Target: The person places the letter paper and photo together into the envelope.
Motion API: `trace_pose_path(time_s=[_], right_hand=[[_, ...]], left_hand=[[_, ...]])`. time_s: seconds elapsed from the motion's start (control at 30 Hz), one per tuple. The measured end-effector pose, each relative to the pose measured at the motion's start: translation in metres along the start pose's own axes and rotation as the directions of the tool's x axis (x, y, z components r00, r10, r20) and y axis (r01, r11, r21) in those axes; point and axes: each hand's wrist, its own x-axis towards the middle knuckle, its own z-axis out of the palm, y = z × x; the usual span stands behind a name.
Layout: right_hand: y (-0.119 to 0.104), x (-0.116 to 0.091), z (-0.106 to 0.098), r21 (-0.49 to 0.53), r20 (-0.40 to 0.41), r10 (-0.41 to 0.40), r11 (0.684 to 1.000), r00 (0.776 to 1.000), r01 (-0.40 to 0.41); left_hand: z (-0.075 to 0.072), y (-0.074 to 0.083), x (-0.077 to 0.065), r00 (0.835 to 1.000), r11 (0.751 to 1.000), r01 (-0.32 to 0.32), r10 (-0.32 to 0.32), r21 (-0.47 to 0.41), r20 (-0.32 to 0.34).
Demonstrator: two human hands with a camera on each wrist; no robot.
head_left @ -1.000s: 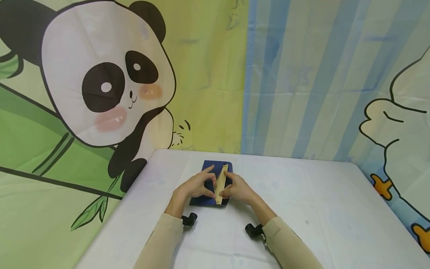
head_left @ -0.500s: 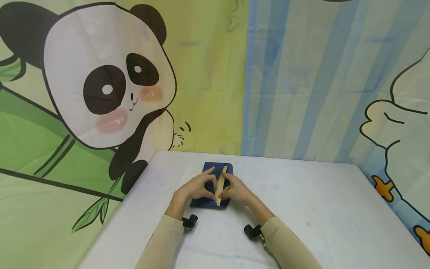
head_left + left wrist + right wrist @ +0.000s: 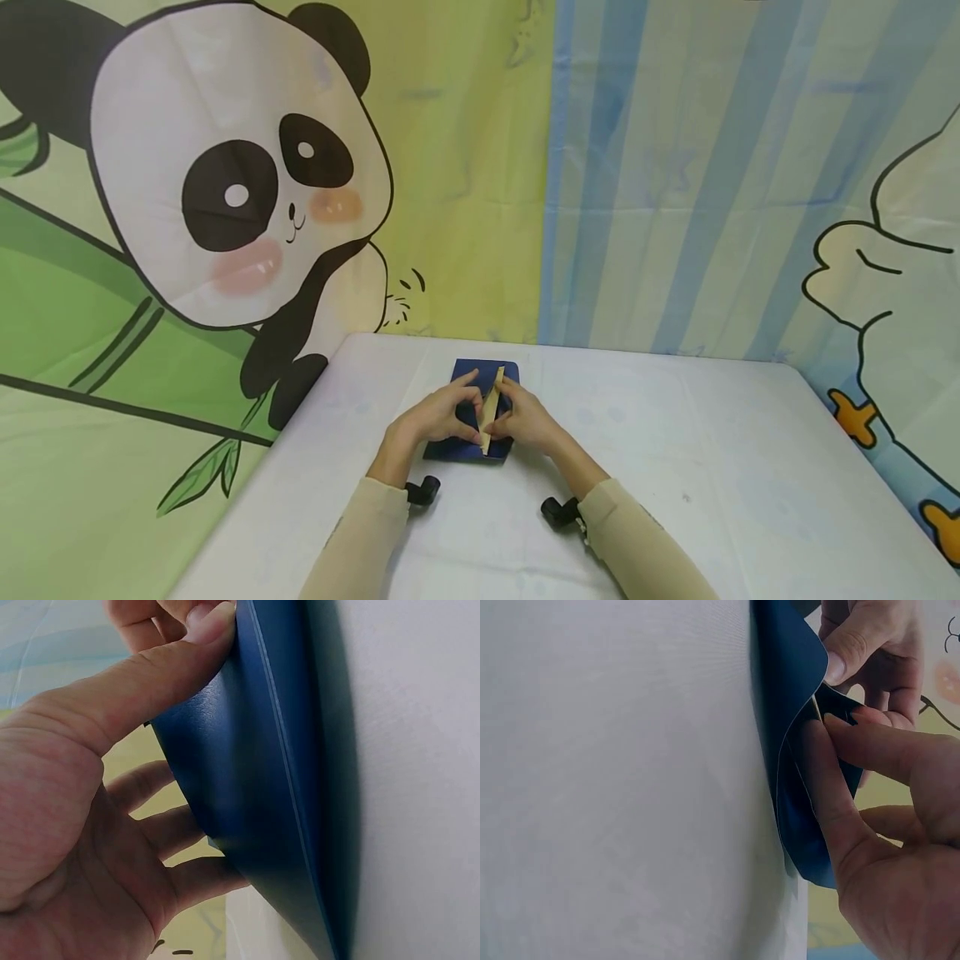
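A dark blue folder-like piece (image 3: 459, 451) lies at the far middle of the table, its sheets bent apart in the right wrist view. A narrow cream strip (image 3: 491, 407) runs lengthwise across it, tilted nearly edge-on. On the left side, my left hand (image 3: 441, 415) pinches the blue sheet (image 3: 225, 772) between thumb and forefinger, the other fingers spread behind it. From the right, my right hand (image 3: 531, 421) pinches the strip with thumb and forefinger; one of its digits reaches between the blue layers (image 3: 789, 660). The inside of the fold is mostly hidden.
A white cloth covers the table (image 3: 660, 467). Behind it hangs a curtain (image 3: 465, 167) printed with a panda and stripes. Black wrist cameras, left (image 3: 423, 490) and right (image 3: 558, 512), sit close over the cloth.
My right hand has shifted slightly left. The cream strip has turned from showing its broad face to a thinner sliver. My left hand stays in place.
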Motion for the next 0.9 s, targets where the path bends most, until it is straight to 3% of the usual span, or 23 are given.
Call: trace_pose_path(time_s=[0.23,0.9], right_hand=[[0.0,0.0018,0.0018,0.016,-0.01,0.001,1.0,1.0,0.0],[-0.0021,0.0052,0.0089,-0.058,-0.058,-0.018,0.998,0.998,0.014]], left_hand=[[0.0,0.0002,0.0006,1.0,1.0,-0.005,0.005,-0.002,0.004],[0.0003,-0.0011,-0.0004,1.0,1.0,-0.006,0.006,0.002,0.003]])
